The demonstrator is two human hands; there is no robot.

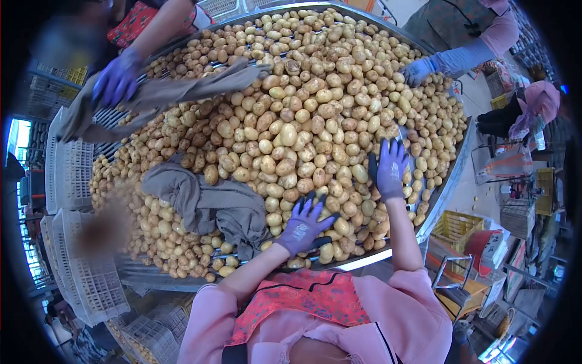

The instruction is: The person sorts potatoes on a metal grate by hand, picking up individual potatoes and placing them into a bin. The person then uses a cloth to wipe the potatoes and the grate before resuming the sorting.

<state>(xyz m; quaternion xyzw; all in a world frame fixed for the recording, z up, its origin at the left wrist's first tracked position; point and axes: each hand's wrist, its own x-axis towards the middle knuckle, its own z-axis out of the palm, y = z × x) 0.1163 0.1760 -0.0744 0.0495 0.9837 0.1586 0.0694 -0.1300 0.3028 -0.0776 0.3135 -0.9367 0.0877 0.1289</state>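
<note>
A large heap of potatoes [288, 134] covers the sorting table in front of me. My left hand [303, 227], in a purple glove with dark fingertips, rests on potatoes near the table's front edge, its fingers spread. Farther right and higher up, my right hand [391, 168] lies over potatoes in a matching glove, fingers extended. Neither hand appears to grip a potato. A crumpled grey cloth [206, 200] lies on the heap to the left of my left hand.
At upper left, a co-worker's purple-gloved hand [118, 77] is on a long grey-brown cloth [182, 91]. Another co-worker's gloved hand [418, 71] touches potatoes at upper right. White plastic crates [73, 176] line the left side. A yellow crate [458, 230] stands right of the metal table rim [445, 194].
</note>
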